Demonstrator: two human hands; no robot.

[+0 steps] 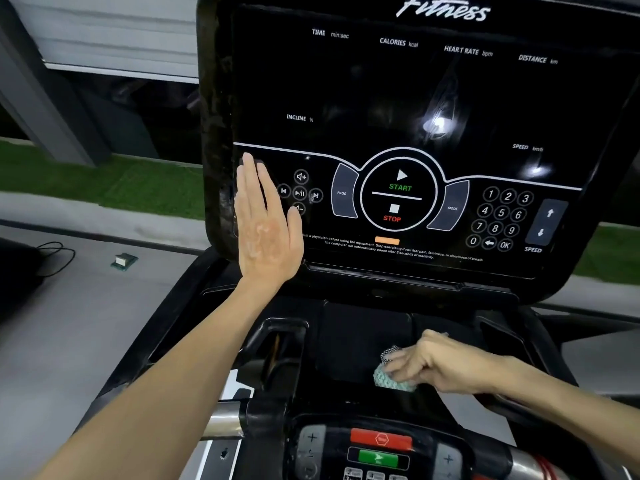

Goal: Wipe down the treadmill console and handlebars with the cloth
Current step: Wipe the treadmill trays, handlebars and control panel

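Note:
The black treadmill console (398, 98) fills the upper middle, with START and STOP buttons and a number pad. My left hand (266, 223) lies flat with straight fingers against the console's lower left corner. My right hand (436, 362) grips a small light-green cloth (391, 379) with a checkered patch and holds it on the black tray (356, 341) below the console. A chrome handlebar (221, 420) crosses the bottom, with a control pad (377, 448) carrying red and green buttons between its two ends.
A cup holder recess (277, 344) sits left of the tray. Grey floor (69, 341) lies to the left, with a black cable (59, 254) and a small box (123, 261). Green turf (104, 178) and a grey wall lie beyond.

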